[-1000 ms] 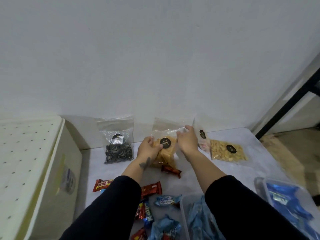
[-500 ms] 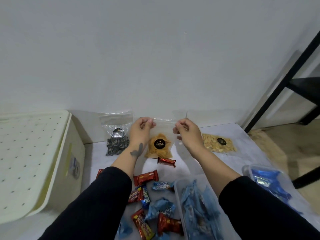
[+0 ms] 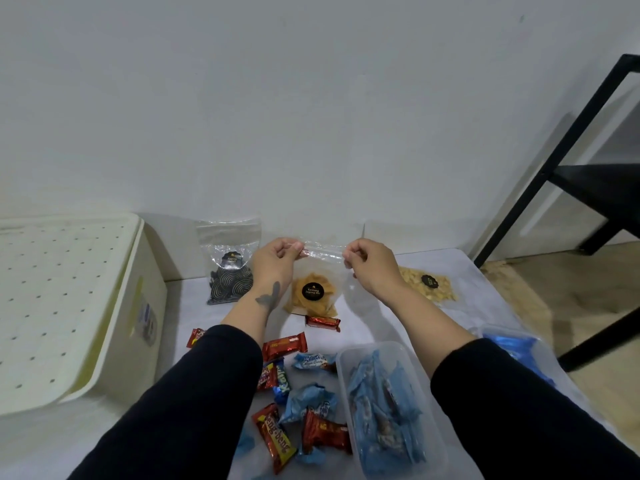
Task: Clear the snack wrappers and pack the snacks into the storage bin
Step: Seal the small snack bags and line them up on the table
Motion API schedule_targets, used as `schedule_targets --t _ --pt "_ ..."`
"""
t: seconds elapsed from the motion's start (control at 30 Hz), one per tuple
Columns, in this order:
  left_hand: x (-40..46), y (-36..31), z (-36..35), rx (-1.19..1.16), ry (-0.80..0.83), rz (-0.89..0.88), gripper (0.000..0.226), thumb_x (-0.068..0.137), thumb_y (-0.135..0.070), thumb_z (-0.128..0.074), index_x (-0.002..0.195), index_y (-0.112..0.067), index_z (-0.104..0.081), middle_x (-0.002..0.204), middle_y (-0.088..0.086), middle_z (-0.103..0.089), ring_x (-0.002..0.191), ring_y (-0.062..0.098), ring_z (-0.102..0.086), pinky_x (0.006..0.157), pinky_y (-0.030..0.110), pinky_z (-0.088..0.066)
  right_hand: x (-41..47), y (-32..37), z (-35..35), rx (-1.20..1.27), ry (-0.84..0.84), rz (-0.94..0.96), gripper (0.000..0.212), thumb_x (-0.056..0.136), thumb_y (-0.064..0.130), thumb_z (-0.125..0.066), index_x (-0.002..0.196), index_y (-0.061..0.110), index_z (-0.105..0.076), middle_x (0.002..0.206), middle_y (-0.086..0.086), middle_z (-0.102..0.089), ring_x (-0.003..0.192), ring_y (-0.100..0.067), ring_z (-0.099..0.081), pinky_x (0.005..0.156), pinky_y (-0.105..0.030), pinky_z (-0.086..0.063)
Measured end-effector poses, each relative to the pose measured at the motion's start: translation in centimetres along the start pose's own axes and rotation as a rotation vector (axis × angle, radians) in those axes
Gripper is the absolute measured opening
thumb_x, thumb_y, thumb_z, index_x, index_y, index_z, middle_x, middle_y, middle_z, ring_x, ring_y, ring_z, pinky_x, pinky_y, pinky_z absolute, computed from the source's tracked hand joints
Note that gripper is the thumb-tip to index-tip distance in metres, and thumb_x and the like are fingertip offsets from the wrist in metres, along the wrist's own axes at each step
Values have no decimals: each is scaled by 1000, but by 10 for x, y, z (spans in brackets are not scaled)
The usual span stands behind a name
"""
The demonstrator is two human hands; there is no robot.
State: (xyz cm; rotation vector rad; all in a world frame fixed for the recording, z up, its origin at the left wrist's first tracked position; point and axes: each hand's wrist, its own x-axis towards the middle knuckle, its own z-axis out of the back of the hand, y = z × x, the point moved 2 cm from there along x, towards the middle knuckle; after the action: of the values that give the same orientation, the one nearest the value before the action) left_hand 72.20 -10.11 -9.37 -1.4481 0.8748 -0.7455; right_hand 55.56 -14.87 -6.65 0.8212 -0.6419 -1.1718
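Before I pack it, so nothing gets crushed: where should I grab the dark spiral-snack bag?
Probably pinch the empty clear top of the spiral-snack bag from above: it stands upright against the wall, snacks settled at the bottom.

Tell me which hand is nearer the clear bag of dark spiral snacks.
Left. The left hand is just right of the clear bag of dark spiral snacks; the right hand is farther right.

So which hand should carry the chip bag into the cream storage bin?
Probably left: both hands pinch the chip bag top, but the left hand is on the side of the cream storage bin.
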Motion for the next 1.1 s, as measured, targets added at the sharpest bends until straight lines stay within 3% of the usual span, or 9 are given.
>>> schedule_targets --t 0.1,0.17,0.3,0.37,0.47,0.57,0.7,0.93,1.1 --pt "2 0 -1 4 -5 10 10 93 -12 -57 85 -15 -63 78 -2 -65 76 5 -63 58 6 -47 4 -1 1 -44 24 -6 14 91 17 -56 77 19 -60 82 0 -64 74 -17 -56 73 -25 -47" --pt "3 0 -2 9 -7 11 12 93 -13 -57 84 -18 -62 79 -3 -65 77 4 -63 61 10 -46 9 -1 4 -69 49 12 8 89 22 -60 86 18 -65 80 5 -62 77 -15 -58 78 -29 -49" --pt "3 -2 -7 8 -12 16 11 94 -11 -55 88 -15 -64 81 -2 -65 77 4 -63 67 11 -48 19 2 7 -132 88 50 8 90 21 -60 85 17 -64 70 12 -54 77 -14 -53 72 -22 -41" --pt "4 -2 -9 15 -20 21 12 94 -12 -54 87 -17 -63 81 -3 -65 78 3 -62 65 9 -48 23 1 5 -168 111 48 12 92 19 -56 92 12 -66 75 8 -54 79 -14 -51 68 -20 -38" --pt "6 0 -11 21 -38 14 15 94 -13 -55 84 -22 -61 82 -4 -65 77 2 -63 63 10 -47 27 3 5 -146 148 56 17 90 19 -57 99 8 -67 85 5 -57 84 -12 -52 76 -20 -37" --pt "8 1 -15 34 -59 -1 15 93 -12 -55 83 -20 -62 80 -4 -66 74 0 -63 60 5 -47 33 7 4 -97 156 89 12 87 19 -61 92 11 -69 85 6 -62 85 -9 -56 75 -17 -40" --pt "9 2 -17 27 -83 0 11 93 -11 -56 87 -16 -63 81 -1 -66 75 4 -63 59 3 -47 38 8 0 -131 179 120 5 86 15 -61 85 15 -66 79 7 -59 79 -10 -53 61 -9 -35" --pt "8 4 -18 55 -102 -5 14 91 -11 -59 83 -21 -64 79 -3 -67 76 7 -64 73 18 -48 43 17 -6 -123 218 172 7 80 15 -64 75 19 -64 79 5 -63 74 -8 -54 59 -9 -37" --pt "6 4 -15 24 -142 12 11 91 -8 -59 84 -16 -63 79 -2 -65 75 7 -62 68 14 -47 45 18 -12 -188 256 149 4 76 24 -64 74 27 -62 72 12 -58 74 -13 -56 72 -31 -49"
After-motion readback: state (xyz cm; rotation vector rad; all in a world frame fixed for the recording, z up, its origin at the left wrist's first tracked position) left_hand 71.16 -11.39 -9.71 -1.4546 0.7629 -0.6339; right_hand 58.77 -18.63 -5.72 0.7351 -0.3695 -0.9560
